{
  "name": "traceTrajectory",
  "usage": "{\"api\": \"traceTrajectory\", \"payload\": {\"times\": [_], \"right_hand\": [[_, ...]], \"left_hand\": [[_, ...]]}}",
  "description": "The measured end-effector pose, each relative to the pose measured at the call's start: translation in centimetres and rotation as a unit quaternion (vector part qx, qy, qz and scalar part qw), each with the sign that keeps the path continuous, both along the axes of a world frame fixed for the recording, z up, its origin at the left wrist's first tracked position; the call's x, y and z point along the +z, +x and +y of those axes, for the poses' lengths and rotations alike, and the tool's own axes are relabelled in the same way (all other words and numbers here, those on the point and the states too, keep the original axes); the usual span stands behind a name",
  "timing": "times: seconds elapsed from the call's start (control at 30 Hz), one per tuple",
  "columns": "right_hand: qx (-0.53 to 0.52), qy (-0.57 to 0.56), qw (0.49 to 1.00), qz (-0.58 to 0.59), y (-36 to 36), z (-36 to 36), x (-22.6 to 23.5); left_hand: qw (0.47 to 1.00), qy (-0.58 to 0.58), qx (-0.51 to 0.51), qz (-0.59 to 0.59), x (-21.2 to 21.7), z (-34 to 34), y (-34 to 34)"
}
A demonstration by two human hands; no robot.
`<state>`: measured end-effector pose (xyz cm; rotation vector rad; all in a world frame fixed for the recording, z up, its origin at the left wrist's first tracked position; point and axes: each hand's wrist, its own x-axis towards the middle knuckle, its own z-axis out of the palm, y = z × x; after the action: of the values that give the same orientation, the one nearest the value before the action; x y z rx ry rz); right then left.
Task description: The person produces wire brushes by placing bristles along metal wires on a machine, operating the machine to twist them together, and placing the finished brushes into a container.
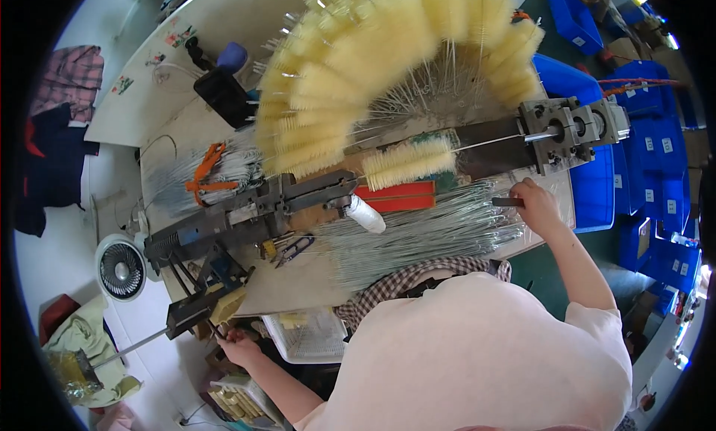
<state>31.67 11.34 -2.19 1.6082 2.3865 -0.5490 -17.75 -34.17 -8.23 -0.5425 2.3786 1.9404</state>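
A pale-yellow bristle brush [410, 164] lies stretched along the bench machine, between its dark clamp arm [317, 188] and the metal chuck block [556, 136] on the right. The brush's wire stem runs into the chuck. My right hand [538, 207] is closed on a short dark flat bar [509, 202], just below the chuck and above the ends of the loose wires [432, 226]. Down at the lower left, my left hand [240, 347] is closed round a dark lever handle [215, 329] beneath the machine's weighted arm [190, 311]. Its fingertips are partly hidden.
Behind the machine, many yellow brushes [358, 50] are fanned in an arc. Orange ties [209, 177] bind wires at left. A white cone [365, 213], red box [406, 196] and snips [295, 249] lie close by. Blue bins [593, 185], a fan [123, 269] and a white basket [306, 341] surround the bench.
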Motion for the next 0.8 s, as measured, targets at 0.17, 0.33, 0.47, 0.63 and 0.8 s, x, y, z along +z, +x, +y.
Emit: {"api": "traceTrajectory", "payload": {"times": [0.17,0.33,0.47,0.63,0.8], "right_hand": [[0.004,0.053,0.99,0.128,1.2,0.3,2.2],[0.137,0.273,0.938,0.162,0.8,1.7,11.1],[0.335,0.32,0.876,0.132,-3.4,1.2,19.3],[0.439,0.412,0.73,0.324,-9.0,-0.3,20.5],[0.281,0.056,0.899,0.331,-11.6,-2.7,8.3]], "left_hand": [[0.993,0.077,0.086,0.009,1.3,6.0,5.0],[0.902,0.365,-0.169,-0.156,4.9,16.3,12.6],[0.605,-0.018,-0.759,0.239,11.9,28.2,18.9],[0.494,0.075,-0.857,-0.123,11.1,30.8,22.0],[0.781,0.126,-0.603,-0.099,8.1,25.5,18.6]]}}
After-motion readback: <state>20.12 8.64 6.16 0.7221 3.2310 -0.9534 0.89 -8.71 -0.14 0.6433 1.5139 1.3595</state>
